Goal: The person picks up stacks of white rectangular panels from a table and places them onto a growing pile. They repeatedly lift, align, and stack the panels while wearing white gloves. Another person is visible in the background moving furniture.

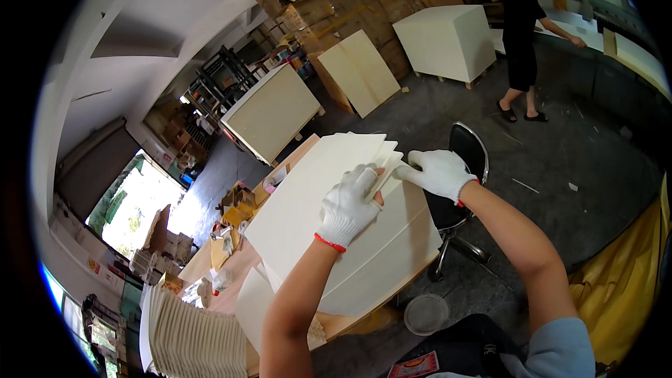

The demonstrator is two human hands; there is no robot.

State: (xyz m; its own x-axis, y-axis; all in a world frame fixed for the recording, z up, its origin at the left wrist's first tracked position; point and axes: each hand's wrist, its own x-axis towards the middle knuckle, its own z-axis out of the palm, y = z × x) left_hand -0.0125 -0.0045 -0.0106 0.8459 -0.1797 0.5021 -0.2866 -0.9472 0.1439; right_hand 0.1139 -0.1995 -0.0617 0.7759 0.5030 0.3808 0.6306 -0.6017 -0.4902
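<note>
Several thin white boards lie fanned in a loose stack on the wooden table in front of me, their far right corners spread apart. My left hand, in a white knit glove with a red cuff and some bare fingertips, is closed round the right edge of the upper boards. My right hand, gloved the same way, is at the fanned corners, thumb and fingers closed on a board's edge; its exact grip is partly hidden. Beneath, more white boards lie along the table's right side.
At the lower left stands a tall stack of white boards. Boxes and wrappings litter the table's left side. A black chair stands close on the right, a round bin near me. Farther off, a person works at a bench.
</note>
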